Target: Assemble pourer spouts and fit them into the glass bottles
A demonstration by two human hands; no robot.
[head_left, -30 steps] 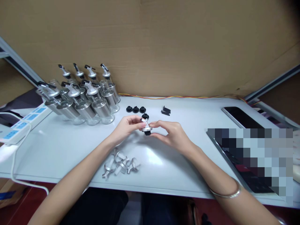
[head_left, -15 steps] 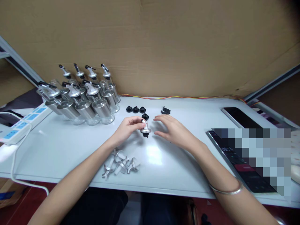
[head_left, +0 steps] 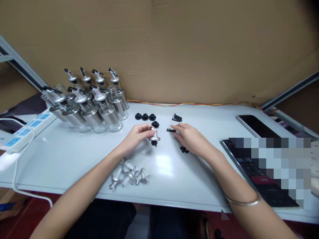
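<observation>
Left hand [head_left: 136,136] pinching pourer spout [head_left: 155,136], spout tip tilted up-left.
Right hand [head_left: 191,138] fingers closed on small black clip [head_left: 170,130], lying across the bench [head_left: 74,156].

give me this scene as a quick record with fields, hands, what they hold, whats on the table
left hand: pinches a silver metal pourer spout with a black stopper, held just above the white table
right hand: fingertips on a small black plastic clip
near left forearm: pile of loose silver metal spouts
behind hands: four round black rubber stoppers; more black clips
back left: cluster of glass and steel dispenser bottles
far left: white power strip
right: black phone
</observation>
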